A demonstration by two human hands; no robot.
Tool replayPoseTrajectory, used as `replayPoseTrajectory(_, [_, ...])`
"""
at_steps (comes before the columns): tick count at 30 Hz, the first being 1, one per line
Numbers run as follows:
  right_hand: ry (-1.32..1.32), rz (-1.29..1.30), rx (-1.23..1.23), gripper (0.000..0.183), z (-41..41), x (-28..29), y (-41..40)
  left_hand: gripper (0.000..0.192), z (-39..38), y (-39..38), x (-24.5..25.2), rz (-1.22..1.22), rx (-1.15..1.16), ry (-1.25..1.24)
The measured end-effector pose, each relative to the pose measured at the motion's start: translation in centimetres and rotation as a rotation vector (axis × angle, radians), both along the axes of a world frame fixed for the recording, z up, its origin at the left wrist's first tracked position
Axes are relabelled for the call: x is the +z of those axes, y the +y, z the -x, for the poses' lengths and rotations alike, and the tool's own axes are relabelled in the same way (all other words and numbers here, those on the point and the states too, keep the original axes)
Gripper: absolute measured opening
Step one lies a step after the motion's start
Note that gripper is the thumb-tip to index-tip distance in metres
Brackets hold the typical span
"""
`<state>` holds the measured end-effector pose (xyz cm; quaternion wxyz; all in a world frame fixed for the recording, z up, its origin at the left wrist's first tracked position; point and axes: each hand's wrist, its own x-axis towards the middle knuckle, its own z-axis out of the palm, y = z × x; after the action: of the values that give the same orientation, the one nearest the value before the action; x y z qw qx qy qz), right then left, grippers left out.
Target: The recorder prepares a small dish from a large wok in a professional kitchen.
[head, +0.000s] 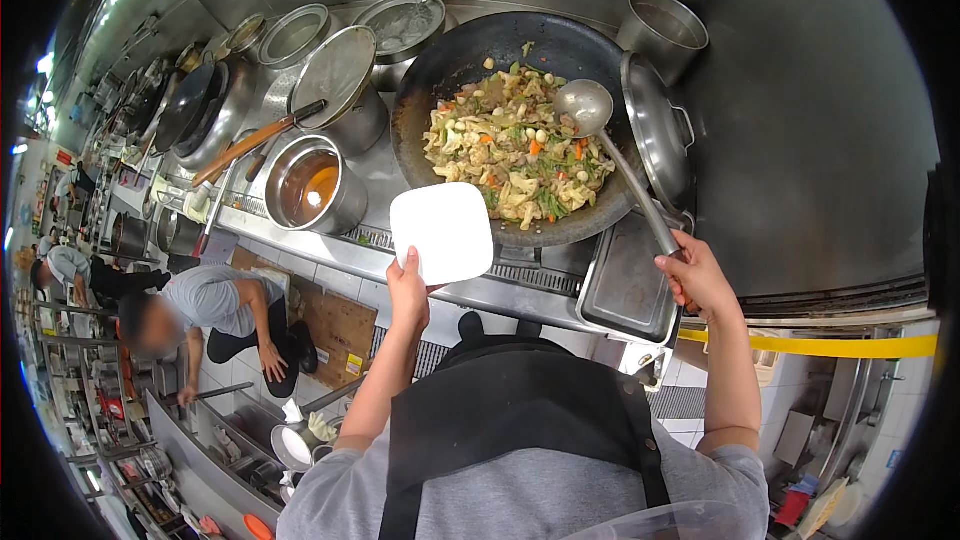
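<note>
A white square plate with rounded corners [442,232] is gripped by its lower left edge in my left hand [410,292], held over the stove's front ledge. My right hand [697,274] is closed around the handle of a steel ladle [585,106]. The ladle's bowl hangs over the right part of a large dark wok [480,45]. Inside the wok lies a heap of stir-fried food [510,139] with cauliflower, carrot pieces, green vegetables and small pale round pieces. Nothing shows on the plate's visible face.
Right of the wok, a steel lid [656,135] leans near a tall pot [666,26] and a rectangular metal tray [626,277]. Leftward stand a pot of brown liquid [307,187], a wooden-handled strainer [334,79] and a water-filled basin [401,22]. A co-worker [225,307] crouches behind at left.
</note>
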<state>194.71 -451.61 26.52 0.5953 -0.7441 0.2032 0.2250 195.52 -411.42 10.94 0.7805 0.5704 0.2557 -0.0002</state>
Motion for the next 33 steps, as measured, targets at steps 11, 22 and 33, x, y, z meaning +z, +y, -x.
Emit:
replayPoseTrajectory(11, [-0.264, 0.585, 0.256, 0.066, 1.6, -4.0, 3.1, 0.047, -0.7, -1.5, 1.7, -0.014, -0.082, -0.015])
replayPoseTrajectory(22, [-0.286, 0.753, 0.458, 0.066, 4.7, -2.0, 2.8, 0.047, 0.5, -0.2, 1.3, -0.018, -0.072, -0.039])
replayPoseTrajectory(33, [0.204, -0.340, 0.061, 0.055, 2.9, -4.6, 0.5, 0.038, -2.3, -1.1, 2.1, 0.103, 0.018, -0.113])
